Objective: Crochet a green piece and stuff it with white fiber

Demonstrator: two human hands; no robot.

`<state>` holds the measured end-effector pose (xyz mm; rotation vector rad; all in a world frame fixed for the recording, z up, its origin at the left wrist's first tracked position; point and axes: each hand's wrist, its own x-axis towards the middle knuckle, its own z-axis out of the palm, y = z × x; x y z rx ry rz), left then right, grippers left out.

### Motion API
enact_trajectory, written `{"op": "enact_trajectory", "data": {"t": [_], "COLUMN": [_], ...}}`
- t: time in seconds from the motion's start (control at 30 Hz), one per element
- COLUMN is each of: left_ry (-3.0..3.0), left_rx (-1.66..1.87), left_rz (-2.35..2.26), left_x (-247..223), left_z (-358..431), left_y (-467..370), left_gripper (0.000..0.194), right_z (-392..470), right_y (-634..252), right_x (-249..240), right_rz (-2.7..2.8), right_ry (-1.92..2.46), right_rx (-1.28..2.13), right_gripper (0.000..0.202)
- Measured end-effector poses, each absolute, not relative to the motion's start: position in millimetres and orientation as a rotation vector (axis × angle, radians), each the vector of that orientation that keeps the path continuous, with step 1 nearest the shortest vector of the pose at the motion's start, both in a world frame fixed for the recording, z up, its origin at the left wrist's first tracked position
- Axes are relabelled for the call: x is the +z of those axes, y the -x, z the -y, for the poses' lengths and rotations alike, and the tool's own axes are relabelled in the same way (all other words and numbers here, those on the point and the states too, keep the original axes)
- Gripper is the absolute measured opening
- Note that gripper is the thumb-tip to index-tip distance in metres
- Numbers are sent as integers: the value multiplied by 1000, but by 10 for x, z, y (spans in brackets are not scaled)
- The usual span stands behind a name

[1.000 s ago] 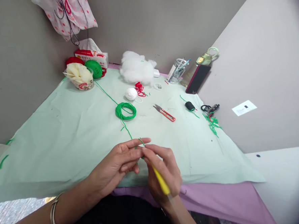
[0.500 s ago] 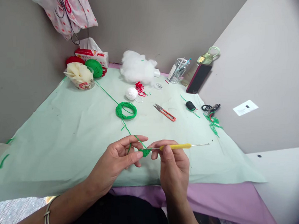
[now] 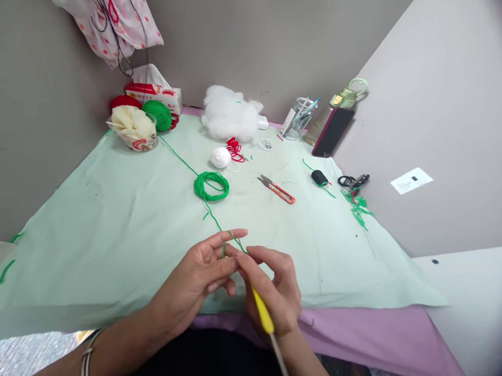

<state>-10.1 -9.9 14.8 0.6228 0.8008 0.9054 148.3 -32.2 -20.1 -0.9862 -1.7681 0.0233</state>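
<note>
My left hand (image 3: 205,276) has its thumb and fingers pinched at the small green crochet piece, now almost wholly hidden behind the fingertips. Over its raised index finger runs green yarn (image 3: 213,217), coming from a green yarn coil (image 3: 211,186) on the cloth. My right hand (image 3: 277,286) is closed on a crochet hook (image 3: 263,310) with a yellow handle, its rear metal end slanting down towards my body. The fingertips of both hands meet at the work, so the hook's front tip cannot be seen.
Orange-handled thread snips (image 3: 276,188) lie beyond my hands. Behind them are a white yarn ball (image 3: 220,158), red yarn (image 3: 235,149) and white stuffing (image 3: 231,113). A phone (image 3: 333,132) leans on a bottle (image 3: 345,97) at right; a plastic bowl (image 3: 142,141) stands at left.
My right hand has turned and moved left against my left fingertips. The hook has swung from pointing right to slanting down towards my body, and the green piece has become covered.
</note>
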Motion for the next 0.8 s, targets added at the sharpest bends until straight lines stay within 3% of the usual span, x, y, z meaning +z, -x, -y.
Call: {"op": "enact_trajectory", "data": {"t": [0.2,0.33,0.53,0.67,0.8], "left_ry": [-535,-707,-532,-439,-657], "left_rx": [919,953,889,887,963], "left_rz": [-750,-854,-758,-727,-830], "left_x": [168,140,133,145,124], "left_z": [45,83,65,28,51], "left_y": [154,100,73,120,113], "left_gripper": [39,42,38,28,36], "right_z": [272,265,313,260,211], "right_y": [-1450,-1405,-1453,-1513,-1481], "right_x": [-70,-52,-146,-97,-49], "right_rz": [1254,1363,1666,1352,1223], "right_ry": [945,979,992,1026,956], "right_rx": [693,652,203,528,828], "right_gripper": [25,24,37,23,18]}}
